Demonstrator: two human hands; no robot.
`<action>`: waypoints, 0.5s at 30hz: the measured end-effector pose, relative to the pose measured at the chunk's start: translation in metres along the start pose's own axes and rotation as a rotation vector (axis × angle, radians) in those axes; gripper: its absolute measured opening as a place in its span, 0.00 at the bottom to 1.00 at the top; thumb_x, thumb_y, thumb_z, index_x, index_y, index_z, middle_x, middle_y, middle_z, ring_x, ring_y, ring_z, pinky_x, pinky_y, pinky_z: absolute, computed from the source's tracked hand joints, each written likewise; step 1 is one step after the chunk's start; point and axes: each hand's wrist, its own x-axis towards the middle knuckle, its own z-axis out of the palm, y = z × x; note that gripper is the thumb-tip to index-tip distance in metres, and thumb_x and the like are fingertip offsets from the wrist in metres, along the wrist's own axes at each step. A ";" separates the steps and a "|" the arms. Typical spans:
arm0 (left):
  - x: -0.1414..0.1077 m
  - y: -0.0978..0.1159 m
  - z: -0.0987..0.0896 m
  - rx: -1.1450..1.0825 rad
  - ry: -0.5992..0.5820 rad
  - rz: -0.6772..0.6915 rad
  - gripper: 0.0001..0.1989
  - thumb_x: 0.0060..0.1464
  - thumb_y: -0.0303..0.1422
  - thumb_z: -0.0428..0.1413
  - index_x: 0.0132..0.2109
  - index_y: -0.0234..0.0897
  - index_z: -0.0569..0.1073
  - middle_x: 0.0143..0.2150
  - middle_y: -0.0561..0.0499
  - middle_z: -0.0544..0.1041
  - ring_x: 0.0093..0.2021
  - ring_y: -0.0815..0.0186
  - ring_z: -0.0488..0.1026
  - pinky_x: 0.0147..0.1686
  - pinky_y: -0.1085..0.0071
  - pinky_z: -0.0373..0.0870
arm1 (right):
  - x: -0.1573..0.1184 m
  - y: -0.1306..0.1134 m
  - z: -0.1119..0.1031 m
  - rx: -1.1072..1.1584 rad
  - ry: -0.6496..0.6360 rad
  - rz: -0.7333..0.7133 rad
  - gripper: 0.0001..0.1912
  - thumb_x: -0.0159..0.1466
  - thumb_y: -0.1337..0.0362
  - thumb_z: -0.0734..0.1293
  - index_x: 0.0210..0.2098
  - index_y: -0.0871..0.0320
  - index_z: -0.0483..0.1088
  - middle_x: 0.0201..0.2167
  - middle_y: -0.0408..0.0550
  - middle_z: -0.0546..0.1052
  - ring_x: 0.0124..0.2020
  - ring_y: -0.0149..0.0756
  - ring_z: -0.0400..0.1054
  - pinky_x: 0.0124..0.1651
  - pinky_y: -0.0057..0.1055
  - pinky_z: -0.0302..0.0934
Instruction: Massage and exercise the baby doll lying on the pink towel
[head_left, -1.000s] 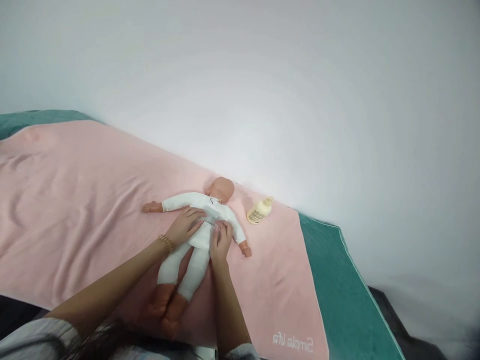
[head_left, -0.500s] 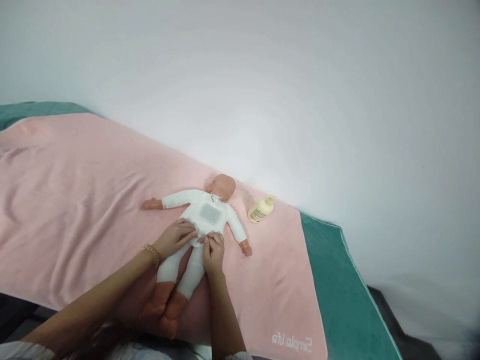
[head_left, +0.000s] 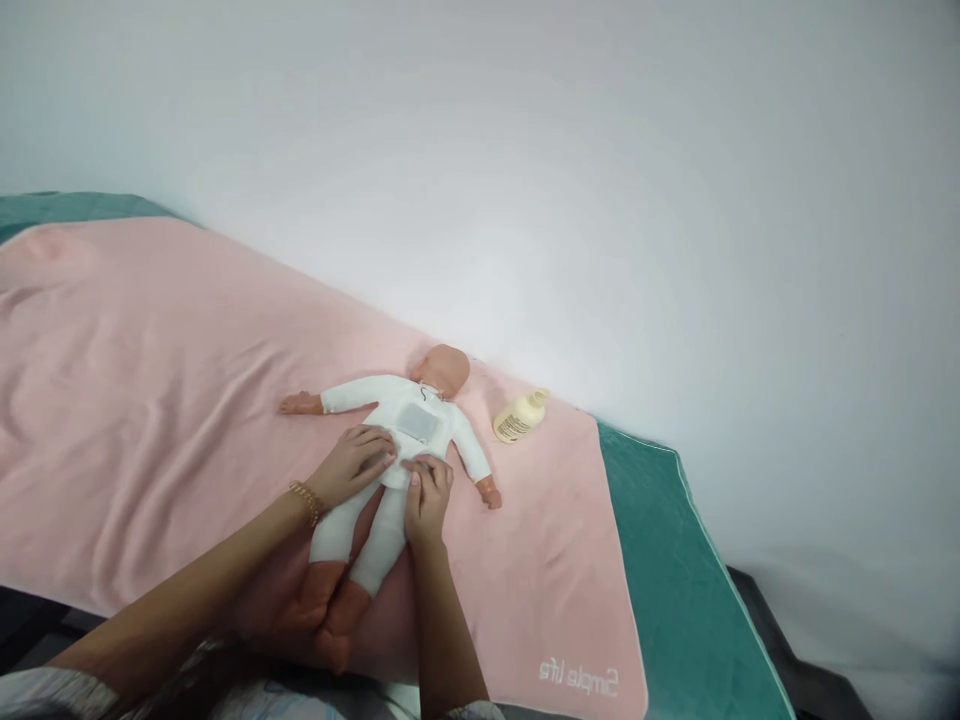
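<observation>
White-bodied doll (head_left: 418, 424) with orange plastic limbs lay lengthwise, head away; left hand (head_left: 352, 465), right hand (head_left: 429, 502) equally near, touching lower torso, fingers curled; grip's hold unclear.

- A plain, pale grey-white wall (head_left: 600, 200) fills the far side and reaches round to the right.
- The light on it is soft, brightest low in the middle and dimmer towards the left and right edges; a faint shadow lies low on the right.
- Against the wall runs a broad surface spread with a pink cloth (head_left: 187, 330), creased on the left and smoother on the right.
- White lettering (head_left: 579, 678), mirror-reversed, marks its near right corner.
- A green cloth (head_left: 675, 540) with a pale edge shows beyond the pink at the right and far left.
- Dark shapes (head_left: 795, 655), unclear, sit at the near right and near left.
</observation>
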 end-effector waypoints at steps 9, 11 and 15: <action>0.008 -0.010 0.001 -0.048 -0.101 -0.015 0.13 0.64 0.40 0.49 0.40 0.38 0.75 0.42 0.49 0.77 0.46 0.60 0.70 0.49 0.61 0.63 | 0.007 -0.001 0.001 0.001 -0.032 0.084 0.21 0.72 0.60 0.53 0.38 0.55 0.77 0.38 0.49 0.75 0.44 0.39 0.67 0.50 0.38 0.56; 0.007 -0.008 -0.001 -0.087 -0.069 -0.021 0.13 0.64 0.39 0.49 0.40 0.38 0.75 0.42 0.49 0.77 0.46 0.60 0.70 0.50 0.61 0.63 | 0.005 0.000 0.001 -0.002 -0.022 0.064 0.21 0.71 0.60 0.53 0.39 0.55 0.77 0.39 0.50 0.74 0.45 0.39 0.66 0.51 0.39 0.56; 0.005 0.000 -0.003 -0.179 0.066 -0.083 0.14 0.65 0.38 0.47 0.41 0.37 0.75 0.44 0.47 0.77 0.49 0.59 0.70 0.52 0.62 0.63 | 0.001 0.001 0.000 -0.006 0.008 0.004 0.19 0.71 0.59 0.53 0.44 0.56 0.75 0.45 0.53 0.73 0.50 0.41 0.65 0.54 0.41 0.55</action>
